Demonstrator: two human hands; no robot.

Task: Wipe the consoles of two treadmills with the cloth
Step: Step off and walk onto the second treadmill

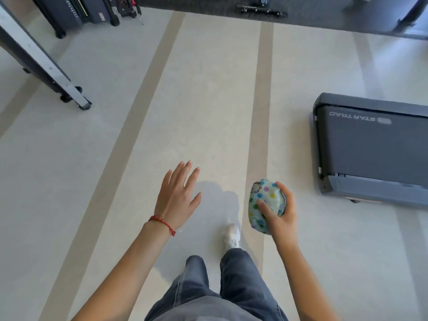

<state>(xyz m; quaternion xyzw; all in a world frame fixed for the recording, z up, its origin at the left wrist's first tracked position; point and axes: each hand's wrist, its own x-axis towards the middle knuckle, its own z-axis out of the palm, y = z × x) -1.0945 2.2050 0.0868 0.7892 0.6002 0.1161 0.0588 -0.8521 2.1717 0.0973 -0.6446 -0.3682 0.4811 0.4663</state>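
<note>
A bunched light-blue cloth with coloured dots sits in my right hand, which grips it at waist height over the floor. My left hand hangs beside it, palm down, fingers spread and holding nothing; a red string bracelet circles its wrist. The rear end of a dark grey treadmill lies on the floor to the right, well ahead of my right hand. No treadmill console is in view.
Pale floor with two tan stripes stretches ahead. A machine's grey base rail with small feet angles in at upper left. Dark gym equipment and a black mat line the far edge. My legs and a white shoe are below.
</note>
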